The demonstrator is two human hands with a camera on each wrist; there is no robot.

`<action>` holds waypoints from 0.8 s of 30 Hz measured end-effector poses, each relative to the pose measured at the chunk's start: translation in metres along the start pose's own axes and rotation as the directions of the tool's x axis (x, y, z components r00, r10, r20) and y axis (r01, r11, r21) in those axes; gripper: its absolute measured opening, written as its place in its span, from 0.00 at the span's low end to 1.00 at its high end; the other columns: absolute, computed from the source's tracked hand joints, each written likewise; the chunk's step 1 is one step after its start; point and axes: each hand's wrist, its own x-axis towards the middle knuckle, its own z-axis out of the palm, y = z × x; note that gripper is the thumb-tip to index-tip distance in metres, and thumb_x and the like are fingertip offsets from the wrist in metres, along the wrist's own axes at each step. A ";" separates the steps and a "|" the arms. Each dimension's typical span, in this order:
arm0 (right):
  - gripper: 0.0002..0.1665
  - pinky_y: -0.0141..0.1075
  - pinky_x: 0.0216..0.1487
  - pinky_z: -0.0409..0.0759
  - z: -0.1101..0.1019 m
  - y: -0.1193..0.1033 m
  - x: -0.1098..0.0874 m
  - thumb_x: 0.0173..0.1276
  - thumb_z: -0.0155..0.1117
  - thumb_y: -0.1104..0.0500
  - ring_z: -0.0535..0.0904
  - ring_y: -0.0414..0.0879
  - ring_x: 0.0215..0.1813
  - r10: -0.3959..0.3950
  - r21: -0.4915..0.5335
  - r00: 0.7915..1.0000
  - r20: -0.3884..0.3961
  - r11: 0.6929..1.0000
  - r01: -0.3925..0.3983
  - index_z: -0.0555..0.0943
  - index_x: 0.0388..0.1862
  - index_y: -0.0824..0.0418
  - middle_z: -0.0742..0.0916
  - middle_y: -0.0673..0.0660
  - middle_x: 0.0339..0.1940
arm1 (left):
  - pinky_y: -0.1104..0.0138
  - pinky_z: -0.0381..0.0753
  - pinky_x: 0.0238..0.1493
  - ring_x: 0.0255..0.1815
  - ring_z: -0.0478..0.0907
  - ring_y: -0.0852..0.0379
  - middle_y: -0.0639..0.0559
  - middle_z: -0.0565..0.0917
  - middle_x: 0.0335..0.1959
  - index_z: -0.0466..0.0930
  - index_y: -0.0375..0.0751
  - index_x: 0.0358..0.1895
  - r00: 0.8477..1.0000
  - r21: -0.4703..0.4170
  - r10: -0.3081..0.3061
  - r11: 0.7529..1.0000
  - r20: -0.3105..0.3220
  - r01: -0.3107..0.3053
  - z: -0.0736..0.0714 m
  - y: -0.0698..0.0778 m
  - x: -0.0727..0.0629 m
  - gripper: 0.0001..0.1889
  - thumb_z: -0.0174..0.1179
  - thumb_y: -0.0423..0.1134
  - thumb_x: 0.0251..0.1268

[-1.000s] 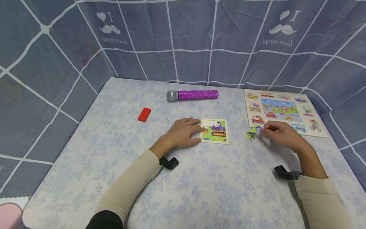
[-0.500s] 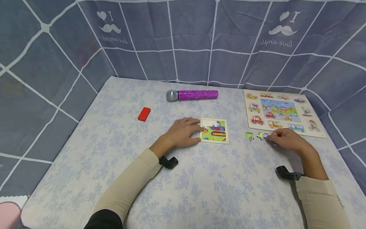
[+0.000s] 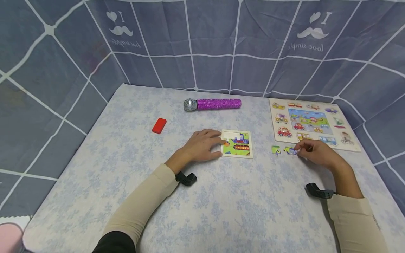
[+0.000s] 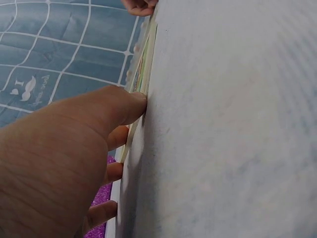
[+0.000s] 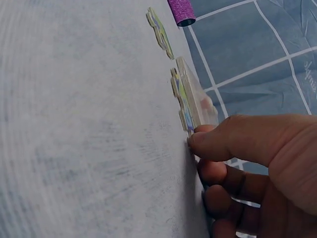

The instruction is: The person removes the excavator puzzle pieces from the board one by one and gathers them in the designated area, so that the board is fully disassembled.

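Glittery purple, silver-headed microphone (image 3: pixel 218 104) lies far centre, red rectangular block (image 3: pixel 159 125) nearer left, white-lined blue-grey cloth (image 3: pixel 212 31) hanging farthest.

Blue-grey sheeting (image 3: pixel 212 38) with white grid lines fills the upper frame and slopes down both sides. White moustaches (image 3: pixel 313 33), hearts (image 3: pixel 314 17) and mirrored lettering (image 3: pixel 306 47) mark it at upper left and upper right. A pale cloth (image 3: pixel 95 168) with faint blue flowers covers the desk (image 3: pixel 240 218). The light is soft.

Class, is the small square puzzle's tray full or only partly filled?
Partly filled: the tray shows bare cream at its upper left in the head view, and loose pieces lie outside.
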 end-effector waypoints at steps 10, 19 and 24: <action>0.03 0.33 0.31 0.68 0.004 -0.001 0.002 0.72 0.63 0.69 0.69 0.39 0.29 -0.025 -0.024 0.999 -0.027 0.999 0.024 0.80 0.39 0.70 0.77 0.53 0.27 | 0.44 0.58 0.70 0.78 0.54 0.45 0.54 0.62 0.78 0.72 0.64 0.72 1.000 0.003 -0.009 1.000 0.010 0.009 -0.003 0.000 -0.003 0.27 0.55 0.61 0.72; 0.07 0.34 0.31 0.72 -0.003 -0.008 0.000 0.75 0.61 0.65 0.72 0.41 0.31 -0.015 -0.068 0.999 -0.038 0.998 0.012 0.80 0.46 0.68 0.81 0.55 0.32 | 0.44 0.58 0.70 0.78 0.54 0.45 0.55 0.62 0.78 0.72 0.66 0.72 1.000 -0.001 -0.006 1.000 0.017 0.006 -0.002 0.001 -0.002 0.27 0.55 0.61 0.72; 0.06 0.33 0.32 0.74 0.005 -0.025 0.008 0.76 0.61 0.63 0.75 0.42 0.34 -0.149 -0.081 0.987 -0.053 0.986 0.144 0.81 0.46 0.64 0.84 0.55 0.36 | 0.45 0.58 0.70 0.78 0.53 0.46 0.56 0.61 0.78 0.71 0.66 0.73 1.000 0.015 -0.010 1.000 0.021 0.010 -0.001 0.001 -0.002 0.27 0.54 0.62 0.72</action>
